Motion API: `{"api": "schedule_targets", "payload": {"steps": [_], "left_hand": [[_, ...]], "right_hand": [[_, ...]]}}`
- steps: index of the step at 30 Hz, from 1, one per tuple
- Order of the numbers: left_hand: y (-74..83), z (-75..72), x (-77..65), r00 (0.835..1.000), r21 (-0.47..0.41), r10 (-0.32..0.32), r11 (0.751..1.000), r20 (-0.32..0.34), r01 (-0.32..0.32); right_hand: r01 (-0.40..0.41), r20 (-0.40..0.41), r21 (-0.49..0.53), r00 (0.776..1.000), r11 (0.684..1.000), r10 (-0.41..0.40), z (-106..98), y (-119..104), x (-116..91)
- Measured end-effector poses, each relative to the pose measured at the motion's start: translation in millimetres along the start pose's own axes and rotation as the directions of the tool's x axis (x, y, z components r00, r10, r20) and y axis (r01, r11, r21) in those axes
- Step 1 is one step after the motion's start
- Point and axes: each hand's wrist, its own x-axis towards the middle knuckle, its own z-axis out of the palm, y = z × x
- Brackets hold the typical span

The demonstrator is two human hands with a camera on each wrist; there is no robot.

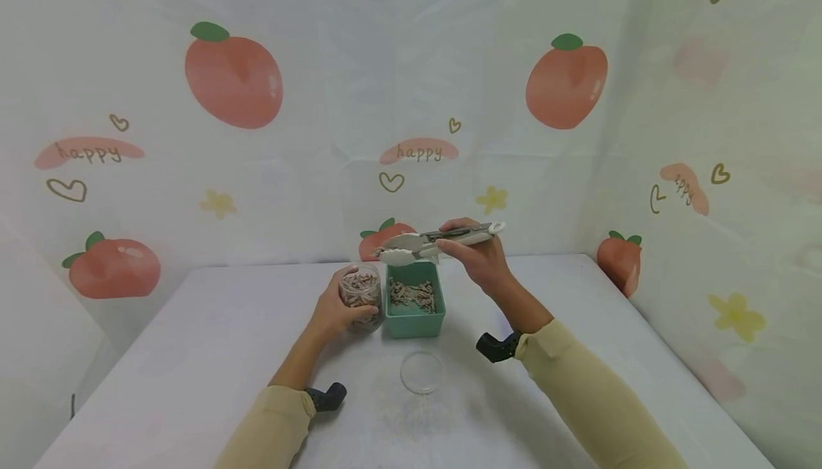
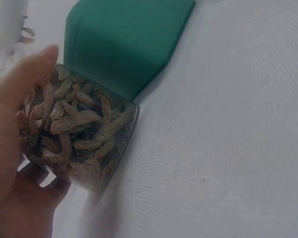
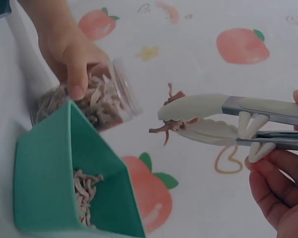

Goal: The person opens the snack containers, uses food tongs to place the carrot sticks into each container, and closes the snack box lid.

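My left hand (image 1: 335, 308) grips a clear jar (image 2: 84, 129) full of brownish dried, twisted strips; it stands on the table against the green box. My right hand (image 1: 478, 255) holds white-tipped tongs (image 3: 203, 116) by their grey and white handles. Some dried strips (image 3: 164, 131) are pinched between the tong tips, above and near the jar's open mouth. The green box (image 1: 414, 325) holds more of the strips (image 1: 412, 296) at its bottom. In the right wrist view the left hand's thumb lies across the jar's side.
A round clear lid (image 1: 422, 372) lies on the white table (image 1: 244, 340) in front of the box. Behind the table hangs a white sheet (image 1: 308, 190) printed with fruit and hearts. Small specks dot the tabletop near the lid.
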Motion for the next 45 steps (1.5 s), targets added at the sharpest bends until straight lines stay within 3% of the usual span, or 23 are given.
{"api": "schedule_targets", "payload": {"steps": [9,16,21,25,33,45], "left_hand": [[-1.6,-0.4,0.8,1.0,0.018,-0.011,1.0,0.001,0.011],[-2.3,0.1,1.4,1.0,0.018,-0.015,1.0,-0.002,0.015],[-2.3,0.3,1.7,1.0,0.017,-0.001,1.0,-0.006,0.001],[-2.3,-0.4,1.3,1.0,0.001,0.01,1.0,-0.004,-0.01],[-3.3,-0.1,2.0,1.0,-0.003,0.006,1.0,-0.003,-0.006],[-1.9,0.3,0.9,1.0,-0.004,0.0,1.0,0.0,0.0]], "right_hand": [[0.021,0.037,0.124,0.999,0.992,-0.026,20,-7,5],[0.01,0.068,0.158,0.997,0.987,-0.021,36,-4,3],[-0.049,0.095,0.135,0.995,0.99,0.036,41,-1,0],[-0.092,0.119,0.113,0.99,0.989,0.079,41,-8,-2],[-0.092,0.135,0.1,0.988,0.991,0.078,38,-28,-5],[-0.052,0.073,0.128,0.996,0.99,0.043,28,1,-2]]}}
